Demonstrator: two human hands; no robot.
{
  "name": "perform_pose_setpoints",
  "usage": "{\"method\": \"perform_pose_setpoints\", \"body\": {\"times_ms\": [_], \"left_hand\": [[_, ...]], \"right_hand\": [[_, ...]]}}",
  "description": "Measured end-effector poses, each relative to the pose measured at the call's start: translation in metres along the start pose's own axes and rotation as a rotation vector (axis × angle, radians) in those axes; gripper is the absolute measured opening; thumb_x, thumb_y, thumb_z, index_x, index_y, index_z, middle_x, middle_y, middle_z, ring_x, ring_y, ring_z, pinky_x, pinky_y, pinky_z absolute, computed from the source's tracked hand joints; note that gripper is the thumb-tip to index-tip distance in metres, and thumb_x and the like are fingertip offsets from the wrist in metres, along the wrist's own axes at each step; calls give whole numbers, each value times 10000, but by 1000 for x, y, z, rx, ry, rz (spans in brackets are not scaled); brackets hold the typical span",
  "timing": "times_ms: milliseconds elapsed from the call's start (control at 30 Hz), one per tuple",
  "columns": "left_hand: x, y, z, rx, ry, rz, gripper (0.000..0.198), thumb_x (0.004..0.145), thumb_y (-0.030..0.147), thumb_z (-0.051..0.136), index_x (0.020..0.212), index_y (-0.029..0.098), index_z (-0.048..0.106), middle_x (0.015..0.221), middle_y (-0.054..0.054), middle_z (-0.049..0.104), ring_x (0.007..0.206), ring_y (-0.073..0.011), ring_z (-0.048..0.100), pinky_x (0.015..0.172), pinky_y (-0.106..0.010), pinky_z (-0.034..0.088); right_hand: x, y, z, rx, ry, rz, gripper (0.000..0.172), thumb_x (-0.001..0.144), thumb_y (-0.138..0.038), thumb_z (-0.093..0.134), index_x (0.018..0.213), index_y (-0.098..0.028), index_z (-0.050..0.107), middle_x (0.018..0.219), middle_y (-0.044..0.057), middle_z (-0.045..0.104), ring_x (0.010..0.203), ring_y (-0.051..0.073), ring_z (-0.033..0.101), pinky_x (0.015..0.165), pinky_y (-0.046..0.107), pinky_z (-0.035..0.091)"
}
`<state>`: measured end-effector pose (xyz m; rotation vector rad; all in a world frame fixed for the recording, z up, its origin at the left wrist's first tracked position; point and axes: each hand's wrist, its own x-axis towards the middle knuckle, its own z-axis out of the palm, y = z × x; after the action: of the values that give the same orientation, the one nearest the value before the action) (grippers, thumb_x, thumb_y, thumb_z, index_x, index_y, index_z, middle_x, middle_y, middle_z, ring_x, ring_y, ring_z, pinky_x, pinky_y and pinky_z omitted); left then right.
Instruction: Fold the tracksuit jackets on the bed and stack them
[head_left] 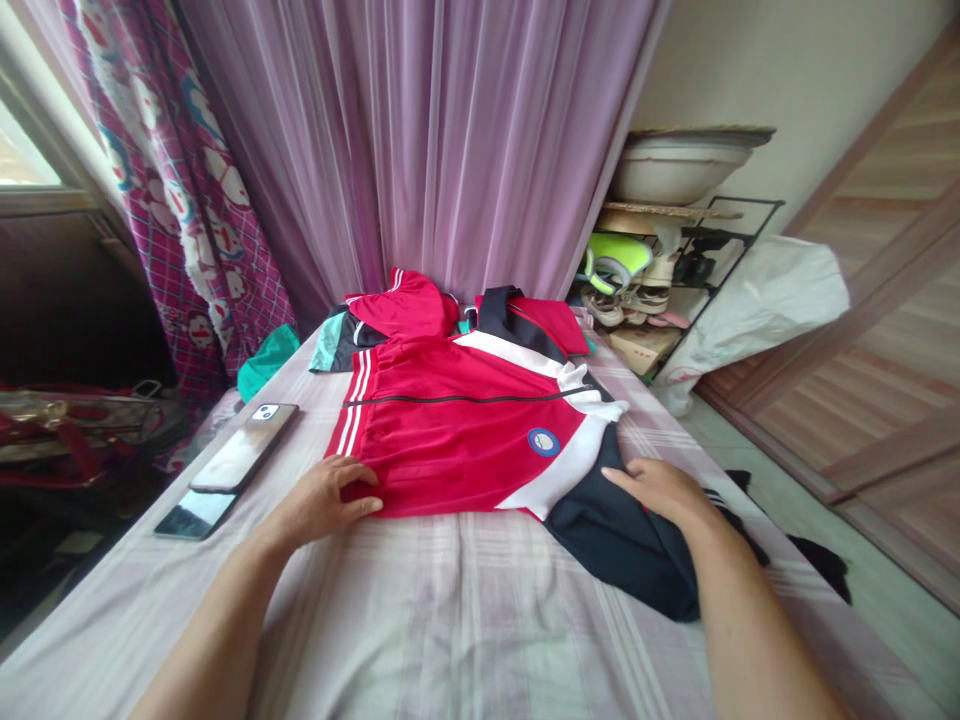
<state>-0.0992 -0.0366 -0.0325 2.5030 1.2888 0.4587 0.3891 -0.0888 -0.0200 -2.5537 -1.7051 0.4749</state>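
Observation:
A red zip jacket [450, 440] with white chest bands, dark sleeves and a round badge lies spread sideways on the bed, collar to the right. My left hand [330, 500] rests on the near corner of its striped hem, fingers bent and thumb apart. Over the near dark sleeve [615, 540] lies my right hand [664, 490], its thumb stretched toward the white band. Some of the right fingers are hard to make out against the sleeve. The jacket's zip runs closed across its middle, and the far sleeve lies behind the body.
More red and dark clothes [409, 305] lie at the bed's far end by a purple curtain [420, 150]. Two phones, one overlapping the other [244, 450], lie at left. A shoe rack [675, 270] bearing a basin [682, 165] stands beyond the bed's right edge.

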Motion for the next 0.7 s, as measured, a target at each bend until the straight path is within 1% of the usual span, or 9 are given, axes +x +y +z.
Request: {"method": "perform_pose_setpoints", "body": {"times_ms": [100,133,200,300,400,467,567,633,700], "left_hand": [[-4,0,2,31,-6,-25,300,756,437,697,994,256,704,1040,-57,721,971,-229,658,888,-349,501],[-6,1,2,40,-5,-40,290,749,401,703,1000,256,701,1056,-60,716,990,-235,652,902,-359,499],[-8,3,1,41,-10,-64,268,747,343,697,999,252,698,1062,-64,710,1006,-240,645,920,-370,497],[-12,6,-4,9,-39,-48,308,735,307,692,1039,254,691,1089,-68,703,1034,-241,638,935,-366,501],[-15,8,-8,-20,-59,-19,414,714,265,691,1128,257,670,1170,-73,686,1089,-241,625,964,-355,498],[-15,9,-8,-21,-51,-18,387,744,222,639,1129,250,672,1167,-73,692,1090,-230,629,969,-345,498],[-13,6,-4,13,-11,-38,265,828,213,530,1031,242,699,1085,-68,727,1031,-217,658,935,-336,512],[-9,2,-3,49,5,-70,244,870,249,482,975,245,703,1026,-60,745,974,-215,679,886,-325,527],[-1,-4,-8,71,-8,-103,255,895,290,452,946,255,700,965,-41,755,906,-204,697,828,-301,533]], "right_hand": [[2,7,0,-2,-24,-61,399,834,-498,523,536,-232,517,612,33,652,671,219,632,579,289,390],[4,12,2,39,-32,-80,393,834,-479,518,528,-232,511,600,31,650,665,219,636,582,290,404],[10,21,7,200,-45,-107,344,827,-459,523,573,-231,567,645,36,689,697,226,665,612,293,458],[21,34,17,499,13,-52,228,773,-430,598,807,-222,685,772,64,752,764,250,711,662,313,531],[28,37,24,699,49,47,392,724,-384,654,1068,-198,672,757,81,758,731,275,726,651,349,556],[28,35,24,769,48,49,441,719,-374,652,1123,-196,653,750,80,758,710,274,721,630,351,552],[23,27,17,752,96,22,336,716,-391,631,994,-214,700,790,84,762,717,265,707,585,327,527],[20,23,8,707,109,-16,278,721,-408,620,892,-215,725,846,86,769,760,264,706,586,313,526],[22,18,-5,602,162,-61,262,746,-416,615,846,-211,745,883,84,775,787,255,710,603,297,535]]}}
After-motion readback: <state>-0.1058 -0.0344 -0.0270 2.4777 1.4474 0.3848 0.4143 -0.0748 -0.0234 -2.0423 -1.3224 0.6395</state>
